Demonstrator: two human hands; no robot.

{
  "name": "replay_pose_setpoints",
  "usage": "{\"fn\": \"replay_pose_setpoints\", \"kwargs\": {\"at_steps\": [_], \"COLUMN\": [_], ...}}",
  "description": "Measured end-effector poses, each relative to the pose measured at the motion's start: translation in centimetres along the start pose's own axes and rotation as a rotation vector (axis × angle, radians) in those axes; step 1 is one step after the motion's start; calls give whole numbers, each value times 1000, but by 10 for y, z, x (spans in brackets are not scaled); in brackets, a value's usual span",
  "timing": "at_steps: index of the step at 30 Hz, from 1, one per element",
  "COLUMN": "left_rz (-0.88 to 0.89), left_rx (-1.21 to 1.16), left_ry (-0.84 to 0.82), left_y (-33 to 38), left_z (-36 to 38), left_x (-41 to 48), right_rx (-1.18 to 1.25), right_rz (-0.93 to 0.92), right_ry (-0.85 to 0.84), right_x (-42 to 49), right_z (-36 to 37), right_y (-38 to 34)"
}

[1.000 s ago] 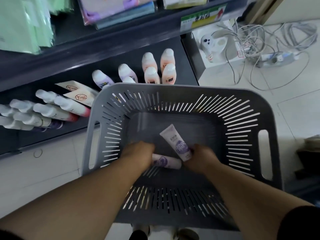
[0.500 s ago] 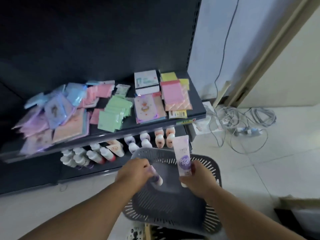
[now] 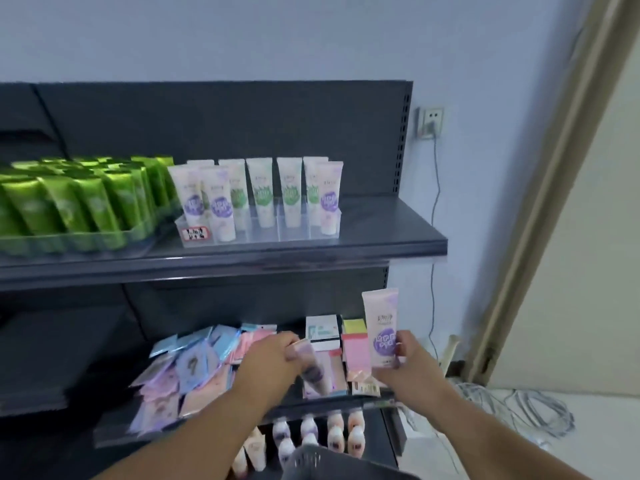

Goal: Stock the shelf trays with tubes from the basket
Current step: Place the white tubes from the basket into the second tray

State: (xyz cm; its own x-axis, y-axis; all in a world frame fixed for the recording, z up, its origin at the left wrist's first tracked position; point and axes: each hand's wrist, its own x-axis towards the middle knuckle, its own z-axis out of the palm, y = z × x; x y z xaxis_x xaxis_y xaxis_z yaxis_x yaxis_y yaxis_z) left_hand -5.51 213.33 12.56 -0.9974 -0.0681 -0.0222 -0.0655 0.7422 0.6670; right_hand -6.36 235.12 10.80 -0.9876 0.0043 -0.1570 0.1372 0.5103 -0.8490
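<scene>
My right hand (image 3: pixel 410 367) grips a white tube with a purple label (image 3: pixel 382 327), held upright in front of the middle shelf. My left hand (image 3: pixel 268 363) holds a second purple-label tube (image 3: pixel 313 367), which points down and is blurred. On the top shelf a clear tray (image 3: pixel 263 232) holds several standing white tubes with purple or green labels (image 3: pixel 261 190). Only the grey basket's rim (image 3: pixel 325 460) shows at the bottom edge, below both hands.
Green tubes (image 3: pixel 79 199) fill a tray at the top shelf's left. The middle shelf carries flat sachets (image 3: pixel 187 368) and small boxes (image 3: pixel 322 329). Bottles (image 3: pixel 337 433) stand on the lowest shelf. Cables (image 3: pixel 519 407) lie on the floor at right, near a door frame (image 3: pixel 540 216).
Both hands lifted a tube each out of the basket and rose to the middle shelf's height. The view swung up from the basket to the shelves.
</scene>
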Motion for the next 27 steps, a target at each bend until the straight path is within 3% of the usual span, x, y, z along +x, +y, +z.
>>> {"fn": "replay_pose_setpoints", "kwargs": {"at_steps": [8,21,27], "left_rz": [115,203,268], "left_rx": [-36,-89,5], "left_ry": [235,392,412], "left_y": [42,94,95], "left_z": [-76,-194,-237], "left_x": [-5,29,69], "right_rx": [26,47,22], "right_rz": [-171,-295,-357], "right_ry": [45,111,136], "right_x": [-20,1,33], "right_z": [-43,-64,-49], "right_y": [-70,-153,-214]}}
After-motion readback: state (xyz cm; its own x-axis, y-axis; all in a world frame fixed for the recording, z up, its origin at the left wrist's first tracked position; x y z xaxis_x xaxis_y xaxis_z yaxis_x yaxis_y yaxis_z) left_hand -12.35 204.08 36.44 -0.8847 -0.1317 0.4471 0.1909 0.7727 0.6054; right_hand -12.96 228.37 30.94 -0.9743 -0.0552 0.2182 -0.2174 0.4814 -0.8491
